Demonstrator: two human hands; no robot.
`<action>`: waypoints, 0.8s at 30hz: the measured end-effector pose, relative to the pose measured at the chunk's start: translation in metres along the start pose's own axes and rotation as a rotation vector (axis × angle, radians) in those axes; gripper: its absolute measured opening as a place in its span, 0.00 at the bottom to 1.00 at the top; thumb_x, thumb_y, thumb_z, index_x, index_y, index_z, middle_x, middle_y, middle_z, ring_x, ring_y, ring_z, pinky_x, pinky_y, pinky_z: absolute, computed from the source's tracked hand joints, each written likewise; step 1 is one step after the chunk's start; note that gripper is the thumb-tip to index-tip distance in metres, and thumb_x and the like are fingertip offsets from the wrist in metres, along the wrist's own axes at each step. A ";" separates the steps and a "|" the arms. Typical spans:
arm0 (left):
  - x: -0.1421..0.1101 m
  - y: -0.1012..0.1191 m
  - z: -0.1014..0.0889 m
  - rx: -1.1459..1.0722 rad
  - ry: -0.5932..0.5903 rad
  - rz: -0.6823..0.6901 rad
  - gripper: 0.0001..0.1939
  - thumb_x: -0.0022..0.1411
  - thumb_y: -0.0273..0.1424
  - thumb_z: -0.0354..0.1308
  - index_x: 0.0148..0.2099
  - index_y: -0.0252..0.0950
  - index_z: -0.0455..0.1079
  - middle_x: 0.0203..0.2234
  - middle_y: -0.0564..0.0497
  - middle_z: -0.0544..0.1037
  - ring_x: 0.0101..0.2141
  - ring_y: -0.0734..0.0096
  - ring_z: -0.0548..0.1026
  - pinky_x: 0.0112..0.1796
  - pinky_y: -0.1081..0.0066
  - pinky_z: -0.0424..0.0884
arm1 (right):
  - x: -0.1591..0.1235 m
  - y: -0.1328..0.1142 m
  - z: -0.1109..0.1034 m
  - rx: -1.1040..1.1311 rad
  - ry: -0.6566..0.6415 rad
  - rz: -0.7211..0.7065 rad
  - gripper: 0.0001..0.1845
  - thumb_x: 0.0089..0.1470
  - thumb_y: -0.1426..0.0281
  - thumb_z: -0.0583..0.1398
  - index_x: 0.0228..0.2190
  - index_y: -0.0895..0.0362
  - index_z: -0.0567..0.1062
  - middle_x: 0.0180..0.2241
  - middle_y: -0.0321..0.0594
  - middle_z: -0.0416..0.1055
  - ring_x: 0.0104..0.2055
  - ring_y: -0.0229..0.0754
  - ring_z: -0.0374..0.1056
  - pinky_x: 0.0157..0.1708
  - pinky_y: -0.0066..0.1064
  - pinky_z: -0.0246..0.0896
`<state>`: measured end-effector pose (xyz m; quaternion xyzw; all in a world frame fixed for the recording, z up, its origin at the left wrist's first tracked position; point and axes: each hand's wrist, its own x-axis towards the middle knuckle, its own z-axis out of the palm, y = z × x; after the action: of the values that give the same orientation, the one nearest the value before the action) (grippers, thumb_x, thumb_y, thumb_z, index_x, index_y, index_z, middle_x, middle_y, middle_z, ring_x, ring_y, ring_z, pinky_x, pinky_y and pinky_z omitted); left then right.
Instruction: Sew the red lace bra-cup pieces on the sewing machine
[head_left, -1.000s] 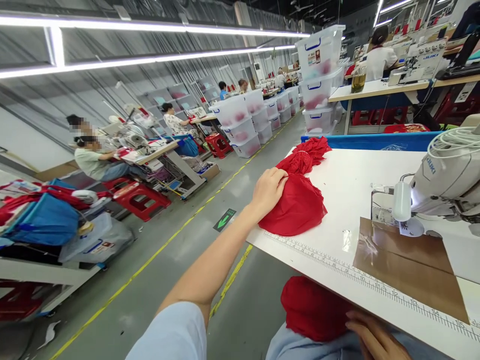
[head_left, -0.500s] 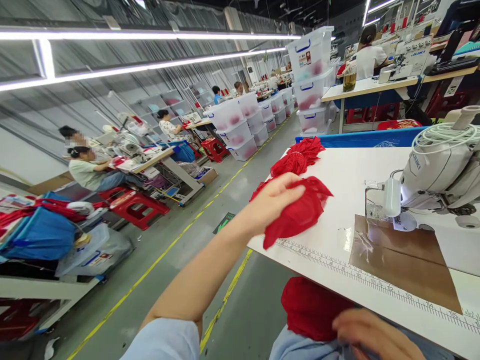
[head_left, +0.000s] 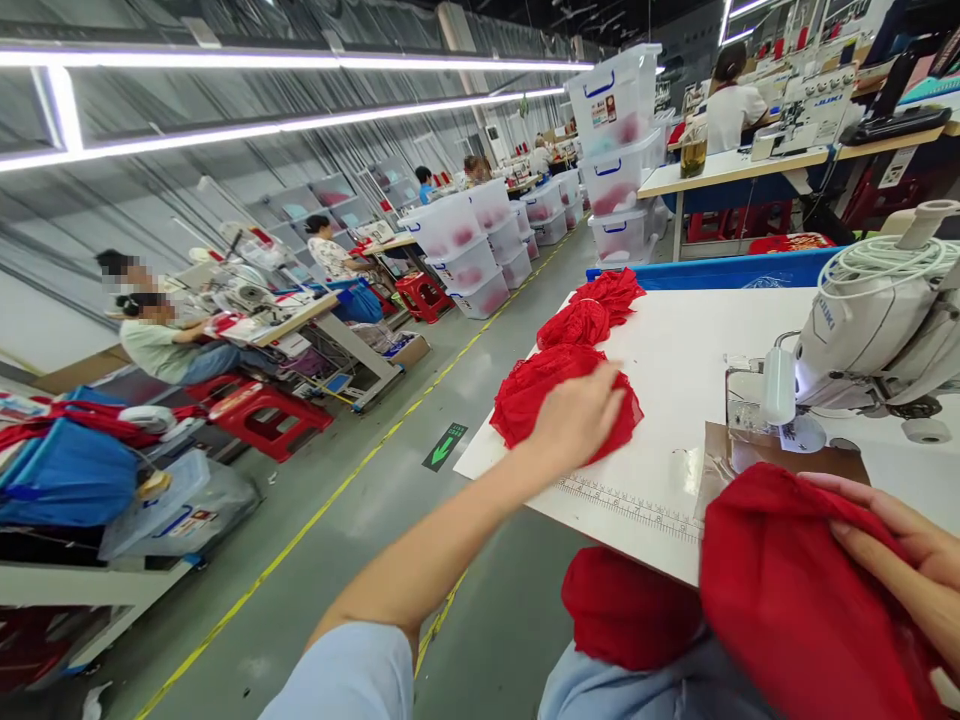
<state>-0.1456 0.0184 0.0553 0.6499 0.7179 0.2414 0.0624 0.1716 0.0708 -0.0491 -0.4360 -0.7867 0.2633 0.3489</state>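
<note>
Handling red cloth (head_left: pixel 787 590), I guess: right hand (head_left: pixel 911 560) is gripping it by the near edge of the counter (head_left: pixel 690 350), left hand (head_left: pixel 577 420) is blurred at the pile (head_left: pixel 536 385), can't tell its grip, so next probably calls for a clean pinch there.

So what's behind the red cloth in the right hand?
Part of a brown sheet on the white table shows past the red cloth; the cloth hides the sheet's remainder and anything else behind it.
</note>
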 end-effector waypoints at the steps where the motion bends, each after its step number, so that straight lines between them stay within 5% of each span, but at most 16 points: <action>1: 0.012 -0.012 0.000 0.053 0.036 -0.028 0.18 0.69 0.25 0.52 0.59 0.35 0.70 0.29 0.49 0.80 0.35 0.58 0.79 0.42 0.62 0.73 | 0.006 0.004 -0.006 0.007 -0.023 0.059 0.22 0.62 0.50 0.55 0.45 0.48 0.80 0.43 0.45 0.81 0.40 0.56 0.80 0.25 0.36 0.78; 6: 0.034 -0.047 0.007 -0.007 0.044 0.086 0.10 0.70 0.25 0.50 0.41 0.38 0.73 0.28 0.52 0.80 0.30 0.66 0.80 0.40 0.68 0.72 | 0.010 0.005 -0.026 -0.277 0.007 0.179 0.24 0.53 0.47 0.54 0.38 0.50 0.78 0.33 0.46 0.81 0.31 0.59 0.78 0.26 0.46 0.74; 9: 0.024 -0.051 0.009 0.008 0.205 0.121 0.09 0.71 0.29 0.51 0.39 0.38 0.71 0.33 0.48 0.83 0.35 0.63 0.81 0.42 0.66 0.72 | 0.000 0.001 -0.030 -0.447 0.030 0.166 0.25 0.56 0.47 0.50 0.39 0.50 0.78 0.32 0.46 0.80 0.28 0.58 0.76 0.24 0.45 0.70; 11: 0.020 -0.051 0.008 -0.027 0.238 0.072 0.07 0.72 0.34 0.52 0.43 0.39 0.70 0.27 0.51 0.81 0.31 0.63 0.81 0.39 0.67 0.72 | -0.005 -0.001 -0.028 -0.543 0.020 0.165 0.26 0.59 0.49 0.49 0.40 0.50 0.78 0.32 0.46 0.80 0.27 0.57 0.75 0.22 0.43 0.66; 14: 0.024 -0.051 0.010 -0.127 0.069 -0.021 0.09 0.72 0.36 0.51 0.49 0.40 0.68 0.19 0.58 0.77 0.24 0.66 0.78 0.34 0.69 0.71 | -0.005 0.001 -0.020 -0.588 0.042 0.126 0.25 0.62 0.52 0.48 0.46 0.51 0.77 0.39 0.46 0.80 0.32 0.55 0.76 0.23 0.41 0.66; 16: 0.027 -0.050 0.011 -0.115 0.010 -0.005 0.08 0.71 0.35 0.51 0.41 0.40 0.70 0.20 0.57 0.76 0.23 0.68 0.77 0.33 0.70 0.70 | -0.002 0.007 -0.020 -0.535 0.078 0.086 0.27 0.63 0.52 0.49 0.55 0.52 0.71 0.46 0.47 0.78 0.38 0.55 0.77 0.27 0.41 0.69; 19: 0.023 -0.050 0.010 -0.015 0.180 0.049 0.15 0.68 0.37 0.53 0.29 0.39 0.68 0.20 0.56 0.74 0.24 0.71 0.72 0.32 0.71 0.66 | -0.003 0.025 -0.034 -0.362 0.084 0.044 0.43 0.60 0.46 0.54 0.66 0.59 0.56 0.52 0.55 0.72 0.45 0.55 0.76 0.34 0.42 0.75; 24: -0.009 -0.031 -0.003 -0.078 0.464 0.074 0.15 0.61 0.38 0.62 0.25 0.39 0.65 0.19 0.59 0.69 0.21 0.76 0.64 0.27 0.72 0.61 | -0.029 0.036 -0.067 -0.372 0.071 0.185 0.42 0.57 0.38 0.52 0.56 0.59 0.68 0.40 0.52 0.77 0.34 0.51 0.76 0.29 0.40 0.74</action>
<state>-0.1737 0.0073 0.0426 0.6000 0.6789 0.4139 -0.0882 0.2532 0.0708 -0.0426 -0.5723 -0.7655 0.1290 0.2642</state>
